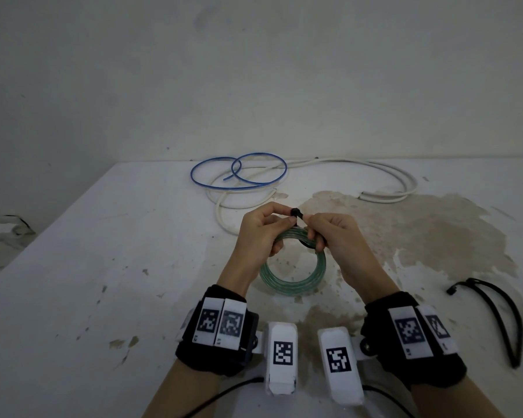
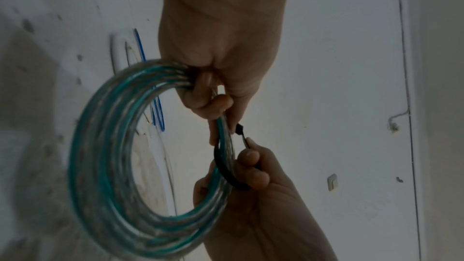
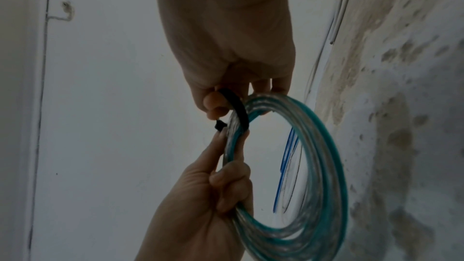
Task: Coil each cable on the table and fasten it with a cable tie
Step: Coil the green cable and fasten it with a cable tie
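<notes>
A coil of clear green cable (image 1: 293,277) hangs between both hands above the white table (image 1: 103,267). My left hand (image 1: 281,218) curls its lower fingers round the coil's top (image 2: 140,90) and pinches the head of a black cable tie (image 1: 295,212) with thumb and forefinger. My right hand (image 1: 311,225) grips the tie's strap (image 2: 223,168), which wraps round the coil's strands (image 3: 238,109). The tie's head (image 3: 220,125) sits just beyond the right fingertips. I cannot tell whether the strap's tail is through the head.
A loose blue cable (image 1: 239,173) and a long white cable (image 1: 360,173) lie tangled at the table's far side. Spare black cable ties (image 1: 501,315) lie at the near right. A brown stain (image 1: 420,236) covers the table's right half.
</notes>
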